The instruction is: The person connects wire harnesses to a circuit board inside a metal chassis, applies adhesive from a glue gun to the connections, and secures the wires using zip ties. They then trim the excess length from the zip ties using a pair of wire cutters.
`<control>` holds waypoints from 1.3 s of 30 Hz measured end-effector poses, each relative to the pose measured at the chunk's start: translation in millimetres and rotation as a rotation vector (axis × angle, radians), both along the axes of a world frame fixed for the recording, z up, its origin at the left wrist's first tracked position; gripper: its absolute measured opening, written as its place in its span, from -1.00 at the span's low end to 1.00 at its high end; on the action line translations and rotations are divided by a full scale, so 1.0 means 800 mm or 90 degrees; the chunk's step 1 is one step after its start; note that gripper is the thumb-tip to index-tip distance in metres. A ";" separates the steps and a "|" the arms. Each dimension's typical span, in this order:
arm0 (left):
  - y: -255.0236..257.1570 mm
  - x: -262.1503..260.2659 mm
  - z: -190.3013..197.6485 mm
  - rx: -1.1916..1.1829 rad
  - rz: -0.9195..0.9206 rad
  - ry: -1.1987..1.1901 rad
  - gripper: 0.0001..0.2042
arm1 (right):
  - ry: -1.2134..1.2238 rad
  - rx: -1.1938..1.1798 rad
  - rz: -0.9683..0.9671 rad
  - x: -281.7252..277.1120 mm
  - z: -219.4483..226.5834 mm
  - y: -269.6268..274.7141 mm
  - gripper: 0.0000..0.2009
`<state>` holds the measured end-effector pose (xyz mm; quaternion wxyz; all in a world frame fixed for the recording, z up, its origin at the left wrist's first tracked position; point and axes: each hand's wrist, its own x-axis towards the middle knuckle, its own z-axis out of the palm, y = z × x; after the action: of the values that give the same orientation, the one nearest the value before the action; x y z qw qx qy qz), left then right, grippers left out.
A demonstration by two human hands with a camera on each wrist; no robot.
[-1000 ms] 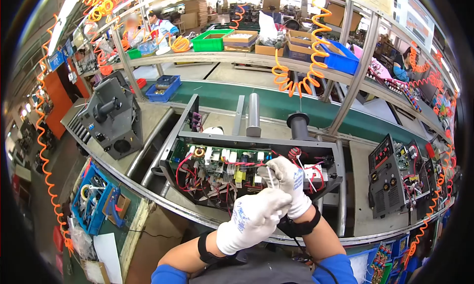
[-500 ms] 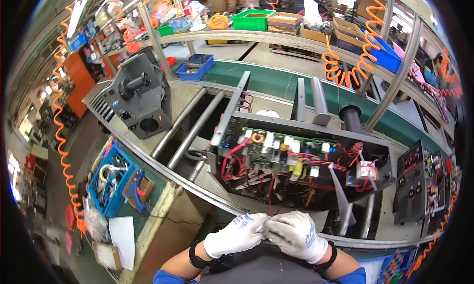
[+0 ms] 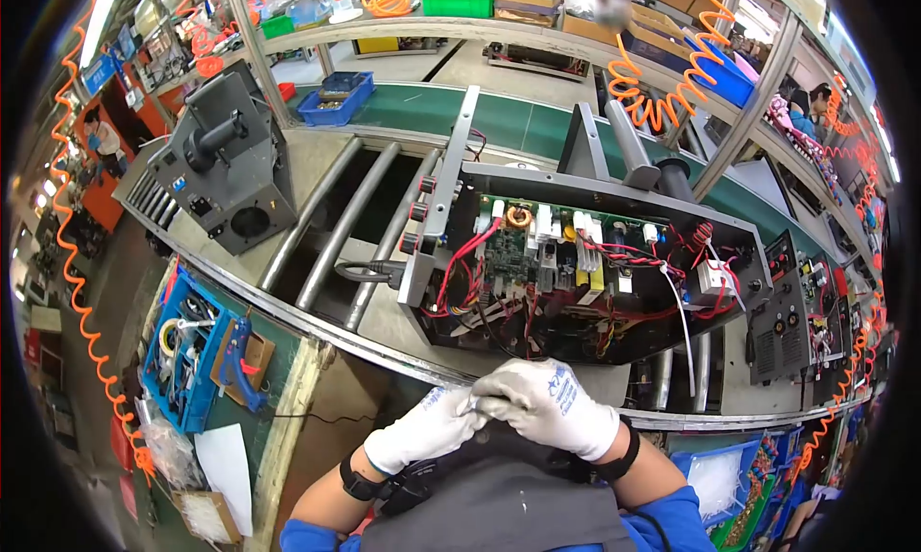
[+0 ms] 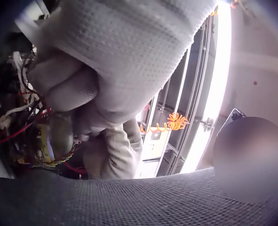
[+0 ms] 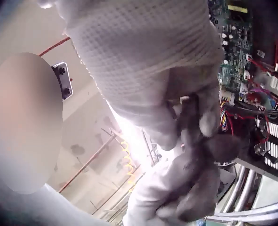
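Both hands wear white gloves and meet in front of the dark apron, below the open metal housing (image 3: pixel 614 189). The left hand (image 3: pixel 427 429) has bent fingertips against the right hand (image 3: pixel 552 406); whether it holds anything is hidden. In the right wrist view, a small pale piece (image 5: pixel 184 99) shows between the curled fingers of the right hand (image 5: pixel 143 61). Inside the housing are a green circuit board (image 3: pixel 513 255), red wires and white connectors. A white cable tie (image 3: pixel 683 327) hangs from the wire bundle over the housing's front edge.
Metal rollers (image 3: pixel 331 228) lie left of the housing, with another grey unit (image 3: pixel 225 168) beyond. A blue tool bin (image 3: pixel 182 346) stands at lower left. At right is another open unit (image 3: pixel 782 327). An orange coiled hose (image 3: pixel 662 92) hangs behind.
Both hands have drawn back from over the housing toward the apron and remain together. The cable tie now hangs free of them. The head view has shifted, showing the housing farther right.
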<state>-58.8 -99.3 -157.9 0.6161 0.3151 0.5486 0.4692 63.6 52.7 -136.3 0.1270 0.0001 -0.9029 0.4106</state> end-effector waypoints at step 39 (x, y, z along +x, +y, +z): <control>0.061 -0.025 -0.049 0.243 0.627 0.749 -0.77 | 0.242 -0.068 -0.205 -0.090 -0.029 0.043 -0.85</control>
<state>-78.5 -50.8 -196.8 -0.1186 0.3326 0.7706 0.5306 -8.3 87.4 -159.7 0.3582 -0.0735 -0.8282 0.4247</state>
